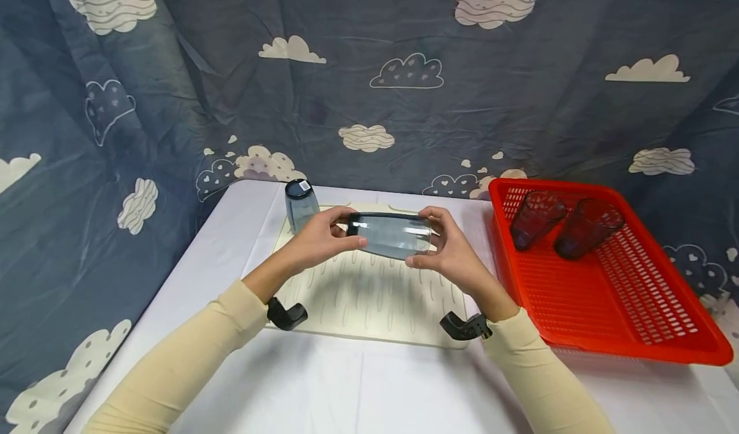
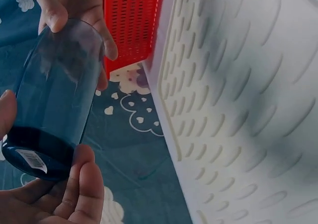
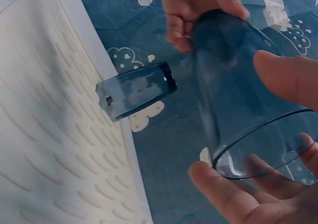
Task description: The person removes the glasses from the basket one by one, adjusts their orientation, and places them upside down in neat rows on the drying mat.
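Note:
A blue-tinted drinking glass (image 1: pixel 389 234) lies sideways in the air over a cream ridged mat (image 1: pixel 369 306), held between both hands. My left hand (image 1: pixel 323 238) grips its dark, thick base, which carries a barcode label in the left wrist view. Around the rim end, the thumb and fingers of my right hand (image 1: pixel 447 248) hold the glass; some fingertips show through it in the right wrist view. A second blue glass (image 1: pixel 301 208) stands upside down on the mat's far left corner, its labelled base upward.
To the right stands a red plastic basket (image 1: pixel 612 318) with perforated walls. Two glasses, one leftmost (image 1: pixel 537 219) and one beside it (image 1: pixel 586 229), lean inside at its far end. A white-covered table (image 1: pixel 312 383) carries everything, with a cloud-patterned curtain (image 1: pixel 346 100) behind.

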A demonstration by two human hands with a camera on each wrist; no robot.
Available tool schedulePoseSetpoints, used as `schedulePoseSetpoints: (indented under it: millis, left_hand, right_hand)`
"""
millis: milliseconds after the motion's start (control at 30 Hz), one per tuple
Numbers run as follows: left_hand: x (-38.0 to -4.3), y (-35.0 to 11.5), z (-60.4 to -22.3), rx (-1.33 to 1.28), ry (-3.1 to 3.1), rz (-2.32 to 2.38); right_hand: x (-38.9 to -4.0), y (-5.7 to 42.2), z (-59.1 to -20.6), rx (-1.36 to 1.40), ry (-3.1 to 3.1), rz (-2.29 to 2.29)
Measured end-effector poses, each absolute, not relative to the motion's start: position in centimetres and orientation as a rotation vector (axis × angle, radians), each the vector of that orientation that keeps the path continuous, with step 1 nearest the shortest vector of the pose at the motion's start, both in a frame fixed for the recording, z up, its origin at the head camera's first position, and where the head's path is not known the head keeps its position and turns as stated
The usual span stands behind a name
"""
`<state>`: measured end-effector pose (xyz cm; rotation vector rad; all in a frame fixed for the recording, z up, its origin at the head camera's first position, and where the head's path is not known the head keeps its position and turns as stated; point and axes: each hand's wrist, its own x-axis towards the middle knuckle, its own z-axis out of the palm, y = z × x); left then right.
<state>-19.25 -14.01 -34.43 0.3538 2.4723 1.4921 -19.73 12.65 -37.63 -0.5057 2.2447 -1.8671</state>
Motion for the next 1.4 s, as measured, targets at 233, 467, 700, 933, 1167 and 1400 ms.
schedulePoseSetpoints:
  millis: [233, 467, 700, 933, 1167, 1400]
  left_hand:
    - [-19.5, -13.9, -33.4, 0.417, 2.498, 1.494]
    - [-19.5, -14.0, -32.9, 0.464, 2.542, 1.500]
    - [-19.5, -13.9, -31.9, 0.493, 2.578, 1.467]
    - [-20.0, -13.6, -30.4, 0.500, 2.595, 1.390]
    - [-20.9, -13.0, -29.3, 0.535, 2.656, 1.310]
    - [-21.5, -12.2, -27.4, 0.572, 2.764, 1.112]
  right_hand:
    - [-19.9, 12.5, -37.5, -0.539, 2.226, -1.951]
    - [-19.9, 12.3, -37.0, -0.554, 2.213, -1.973]
    - [-20.0, 12.3, -36.7, -0.548, 2.191, -1.985]
    - [-20.0, 12.3, -36.8, -0.504, 2.165, -2.022]
    - [-20.3, 12.4, -36.9, -0.491, 2.160, -2.066]
    - [-20.6, 12.3, -37.0, -0.431, 2.229, -2.022]
